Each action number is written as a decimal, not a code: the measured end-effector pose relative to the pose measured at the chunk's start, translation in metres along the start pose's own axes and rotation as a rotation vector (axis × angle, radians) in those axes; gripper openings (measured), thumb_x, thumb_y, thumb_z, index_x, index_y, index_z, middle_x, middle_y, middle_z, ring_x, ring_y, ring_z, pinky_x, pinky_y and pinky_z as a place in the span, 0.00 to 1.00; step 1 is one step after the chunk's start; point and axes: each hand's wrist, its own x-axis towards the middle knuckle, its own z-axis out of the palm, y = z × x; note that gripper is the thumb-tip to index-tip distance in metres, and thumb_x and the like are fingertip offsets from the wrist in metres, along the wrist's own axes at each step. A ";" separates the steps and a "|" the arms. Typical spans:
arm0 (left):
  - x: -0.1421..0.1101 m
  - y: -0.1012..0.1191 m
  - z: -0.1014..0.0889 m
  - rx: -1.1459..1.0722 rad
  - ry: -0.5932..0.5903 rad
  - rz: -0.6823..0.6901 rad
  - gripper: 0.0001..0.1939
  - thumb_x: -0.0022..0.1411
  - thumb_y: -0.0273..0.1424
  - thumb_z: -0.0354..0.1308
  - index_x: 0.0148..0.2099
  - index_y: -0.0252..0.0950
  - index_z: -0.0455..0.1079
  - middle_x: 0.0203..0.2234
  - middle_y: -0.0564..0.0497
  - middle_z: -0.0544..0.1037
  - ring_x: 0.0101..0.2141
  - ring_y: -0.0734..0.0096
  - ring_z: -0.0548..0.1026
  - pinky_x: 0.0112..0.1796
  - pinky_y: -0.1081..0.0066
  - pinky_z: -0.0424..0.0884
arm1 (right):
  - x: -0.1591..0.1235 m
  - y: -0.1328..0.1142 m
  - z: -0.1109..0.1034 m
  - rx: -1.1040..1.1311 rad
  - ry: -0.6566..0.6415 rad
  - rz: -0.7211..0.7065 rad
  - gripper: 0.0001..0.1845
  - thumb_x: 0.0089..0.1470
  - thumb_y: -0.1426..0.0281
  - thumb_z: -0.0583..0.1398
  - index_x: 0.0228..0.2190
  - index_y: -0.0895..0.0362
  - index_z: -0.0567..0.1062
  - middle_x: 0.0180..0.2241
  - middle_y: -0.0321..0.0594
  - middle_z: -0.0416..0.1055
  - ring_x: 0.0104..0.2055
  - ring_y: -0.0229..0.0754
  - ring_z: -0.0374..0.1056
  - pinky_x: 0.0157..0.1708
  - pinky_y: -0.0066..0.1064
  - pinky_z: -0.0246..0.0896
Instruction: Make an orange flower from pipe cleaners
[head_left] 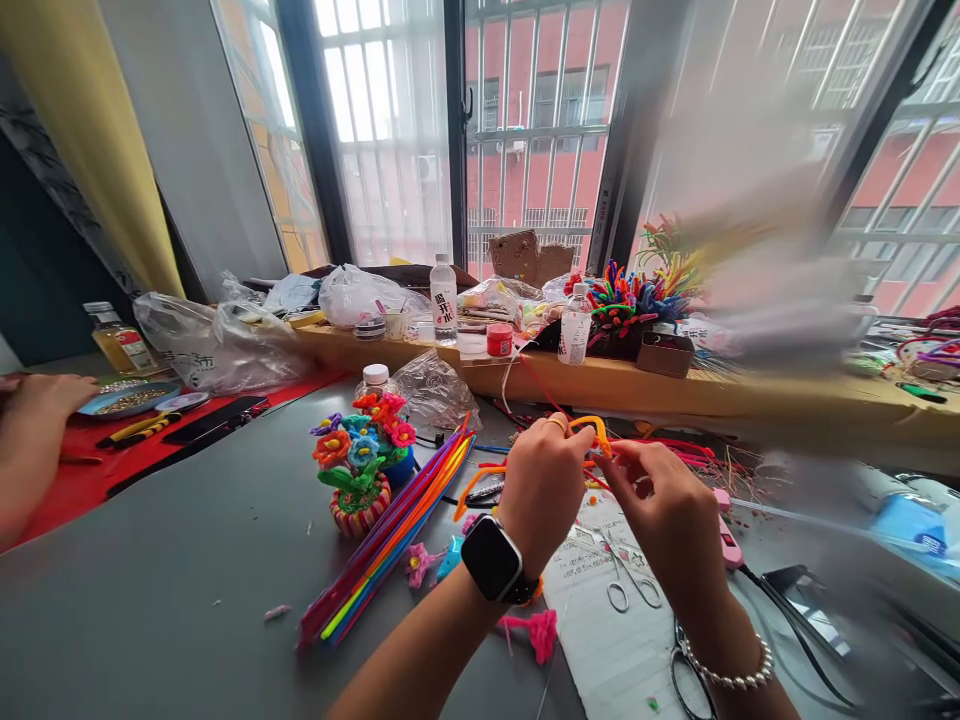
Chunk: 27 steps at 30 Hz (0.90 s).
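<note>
Both hands meet over the table around a bent orange pipe cleaner (601, 432). My left hand (546, 478), below which a black smartwatch is worn, pinches one end of it. The fingertips of my right hand (667, 500) close on the loop from the other side. Another orange length (466, 492) sticks out to the left behind my left hand. Under my hands lies a white sheet (600, 640) with writing, bearing small silver scissors (634, 585). A bundle of colourful pipe cleaners (390, 540) lies left of my left wrist. Fingers partly hide the pinched part.
A pot of pipe-cleaner flowers (361, 505) stands left of the bundle. Black-handled scissors (686, 680) lie by my right wrist. Bottles (444, 300) and a red jar (499, 340) line the ledge. Another person's hand (56, 395) is at far left near a plate (127, 398). The right side is blurred.
</note>
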 end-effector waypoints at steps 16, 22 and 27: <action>-0.006 0.017 0.011 0.229 0.150 0.131 0.06 0.56 0.23 0.49 0.33 0.32 0.68 0.25 0.49 0.69 0.28 0.66 0.68 0.27 0.69 0.64 | -0.006 -0.003 0.007 -0.212 -0.033 0.066 0.15 0.53 0.62 0.50 0.28 0.58 0.72 0.25 0.43 0.72 0.24 0.41 0.65 0.23 0.29 0.54; -0.005 0.014 0.012 0.093 0.115 0.050 0.07 0.57 0.24 0.48 0.32 0.34 0.67 0.25 0.49 0.71 0.29 0.67 0.69 0.29 0.70 0.64 | -0.004 -0.001 0.007 -0.001 -0.007 0.190 0.16 0.52 0.62 0.52 0.29 0.59 0.73 0.27 0.45 0.74 0.27 0.43 0.68 0.28 0.31 0.58; -0.002 0.008 0.018 -0.087 0.067 -0.068 0.07 0.59 0.27 0.48 0.33 0.36 0.68 0.25 0.51 0.74 0.27 0.70 0.71 0.27 0.73 0.62 | -0.004 0.001 0.014 0.351 -0.066 0.424 0.17 0.50 0.58 0.53 0.30 0.58 0.72 0.22 0.41 0.71 0.24 0.41 0.66 0.25 0.30 0.59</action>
